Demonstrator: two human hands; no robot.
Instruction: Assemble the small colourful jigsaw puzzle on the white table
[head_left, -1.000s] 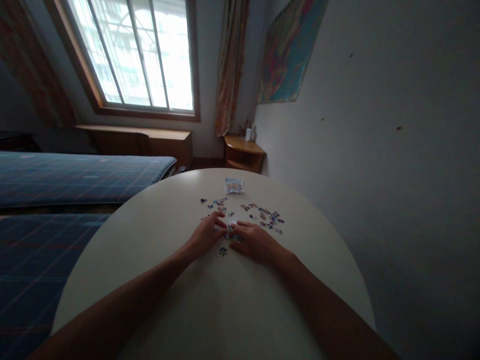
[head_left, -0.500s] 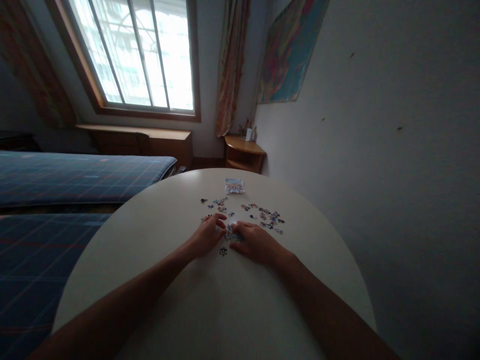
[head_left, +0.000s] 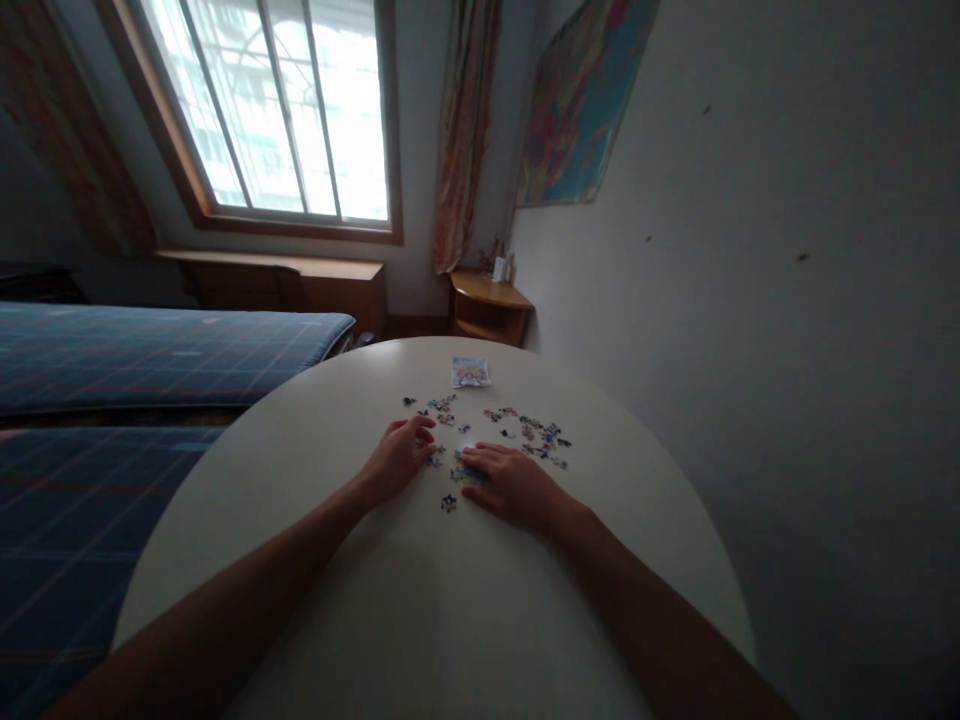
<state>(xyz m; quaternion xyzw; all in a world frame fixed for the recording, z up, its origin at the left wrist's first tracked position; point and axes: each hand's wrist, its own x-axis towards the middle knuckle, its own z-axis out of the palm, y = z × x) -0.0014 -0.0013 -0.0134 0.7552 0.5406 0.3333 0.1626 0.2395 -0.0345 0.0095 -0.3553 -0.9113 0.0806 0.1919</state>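
My left hand (head_left: 399, 458) hovers low over the table with its fingers curved and apart. Just off its fingertips lie a few small jigsaw puzzle pieces (head_left: 436, 457). Flat on the table, my right hand (head_left: 514, 484) has its fingers stretched out over a joined patch of light blue and yellowish puzzle pieces (head_left: 457, 474), covering part of it. A dark-patterned puzzle piece (head_left: 448, 503) sits by itself nearer to me. Beyond my left hand are more loose pieces (head_left: 445, 419), and a larger scatter of pieces (head_left: 547, 437) spreads to the right.
The round white table (head_left: 360, 610) carries a small printed picture packet (head_left: 470, 372) near its far edge. A bed with a blue plaid mattress (head_left: 172, 350) stands at the left. A wooden corner shelf (head_left: 491, 292) is behind the table, and a white wall (head_left: 750, 330) runs along the right.
My left hand has drawn back to the left, away from the joined patch, uncovering pieces between the hands. My right hand has stayed in place, its fingers lying flatter.
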